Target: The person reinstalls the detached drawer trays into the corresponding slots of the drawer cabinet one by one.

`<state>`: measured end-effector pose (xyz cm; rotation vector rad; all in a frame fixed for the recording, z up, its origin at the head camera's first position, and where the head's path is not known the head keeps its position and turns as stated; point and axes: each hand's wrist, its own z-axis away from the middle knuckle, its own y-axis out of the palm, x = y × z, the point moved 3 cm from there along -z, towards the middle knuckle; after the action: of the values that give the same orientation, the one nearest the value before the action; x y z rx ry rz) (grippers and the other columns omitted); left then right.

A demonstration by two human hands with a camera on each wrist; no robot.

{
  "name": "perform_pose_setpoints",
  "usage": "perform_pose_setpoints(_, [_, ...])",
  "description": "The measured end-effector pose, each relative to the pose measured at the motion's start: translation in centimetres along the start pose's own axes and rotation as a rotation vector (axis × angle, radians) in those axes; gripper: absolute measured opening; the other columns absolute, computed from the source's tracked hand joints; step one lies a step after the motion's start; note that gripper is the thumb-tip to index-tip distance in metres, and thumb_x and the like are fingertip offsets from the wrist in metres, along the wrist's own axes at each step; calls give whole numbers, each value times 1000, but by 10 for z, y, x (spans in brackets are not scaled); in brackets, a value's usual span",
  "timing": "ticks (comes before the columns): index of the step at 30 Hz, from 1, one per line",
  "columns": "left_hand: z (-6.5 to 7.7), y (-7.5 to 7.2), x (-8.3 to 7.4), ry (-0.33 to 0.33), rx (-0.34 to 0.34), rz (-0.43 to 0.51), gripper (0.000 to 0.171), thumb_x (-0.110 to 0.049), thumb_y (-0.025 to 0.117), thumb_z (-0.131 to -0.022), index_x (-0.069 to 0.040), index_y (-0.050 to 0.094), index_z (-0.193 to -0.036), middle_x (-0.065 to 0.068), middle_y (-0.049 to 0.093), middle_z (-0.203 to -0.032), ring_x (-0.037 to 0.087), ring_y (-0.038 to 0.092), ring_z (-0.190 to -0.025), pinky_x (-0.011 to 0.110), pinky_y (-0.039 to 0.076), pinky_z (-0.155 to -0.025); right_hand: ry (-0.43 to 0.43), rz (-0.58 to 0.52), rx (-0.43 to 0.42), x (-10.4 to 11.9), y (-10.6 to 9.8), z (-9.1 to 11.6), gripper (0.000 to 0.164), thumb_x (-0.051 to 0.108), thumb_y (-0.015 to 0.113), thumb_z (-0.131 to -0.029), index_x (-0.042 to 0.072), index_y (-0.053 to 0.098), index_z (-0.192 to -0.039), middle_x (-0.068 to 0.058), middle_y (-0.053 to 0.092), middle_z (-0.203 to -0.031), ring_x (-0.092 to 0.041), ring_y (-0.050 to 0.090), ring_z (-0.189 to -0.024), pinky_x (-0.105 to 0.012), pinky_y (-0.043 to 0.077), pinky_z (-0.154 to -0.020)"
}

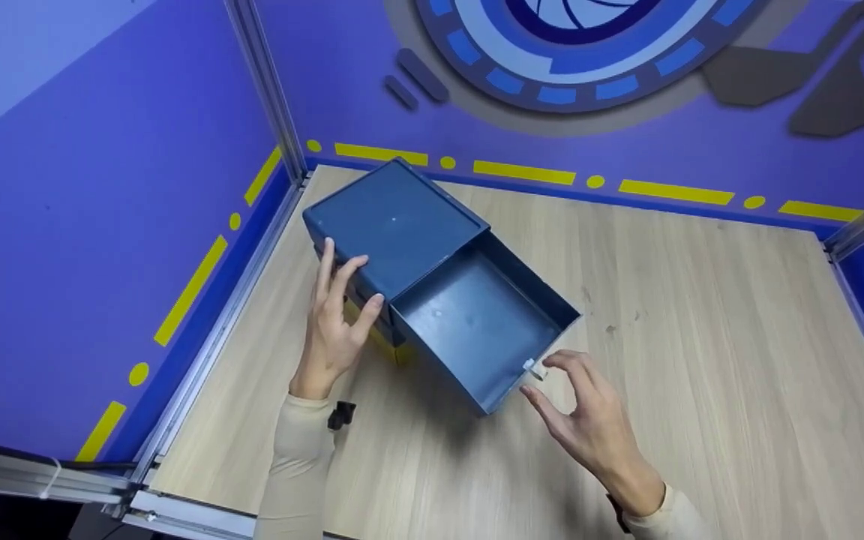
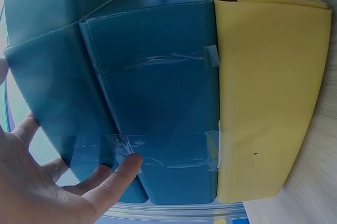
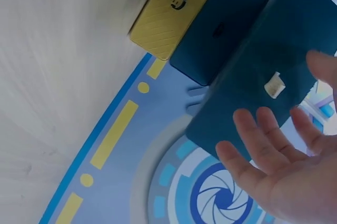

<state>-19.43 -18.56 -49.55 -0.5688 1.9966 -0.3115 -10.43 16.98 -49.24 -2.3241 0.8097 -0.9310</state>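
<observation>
A stack of plastic drawer boxes stands on the table, with a dark blue top box, a blue box below and a yellow box lowest. The top drawer is pulled far out, and its visible inside holds nothing. At its front edge sits a small whitish tab. My left hand rests spread against the top box's side and upper edge. By the tab, my right hand has its thumb and fingers apart; in the right wrist view they stand off the drawer front.
Clear tape runs across the sides of the blue boxes. A wood-grain table lies beneath, bounded by purple panels with yellow dashes and by metal frame rails.
</observation>
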Motion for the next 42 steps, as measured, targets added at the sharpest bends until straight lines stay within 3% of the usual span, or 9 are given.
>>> perform_pose_setpoints(5, [0,0,0,-7,7,4,56,-33,68,-101,-26,53,-155,5,7,-182,35,20,-165,74,31,-121,-46,-44,16,0,5,1,42,13,94,-79,8,73,-114,0,72,-115,-17,72,-104,-24,56,-91])
perform_pose_setpoints(14, [1,0,1,-9,1,8,55,-33,67,-101,-26,54,-155,5,7,-182,36,19,-166,75,30,-121,-10,-35,59,-2,14,0,35,14,92,-82,9,68,-107,-1,68,-108,-16,71,-102,-28,57,-85])
perform_pose_setpoints(25, [-1,-4,-1,-20,-10,-2,55,-34,67,-102,-26,53,-154,4,7,-182,36,16,-166,76,26,-122,-29,-41,59,2,16,-9,35,15,93,-82,8,65,-103,-1,67,-106,-17,72,-102,-32,58,-82])
perform_pose_setpoints(31, [-1,-3,-2,-19,17,-3,56,-35,67,-102,-26,52,-156,4,7,-182,36,19,-165,73,32,-121,-29,-23,30,5,15,-13,37,15,94,-80,9,66,-103,0,68,-106,-18,73,-100,-34,58,-79])
perform_pose_setpoints(42, [0,-6,-4,-25,44,-3,57,-34,69,-102,-27,52,-156,4,8,-182,34,20,-166,72,31,-122,7,-4,44,6,21,-25,36,21,92,-84,9,67,-105,-3,67,-105,-21,73,-100,-41,60,-77])
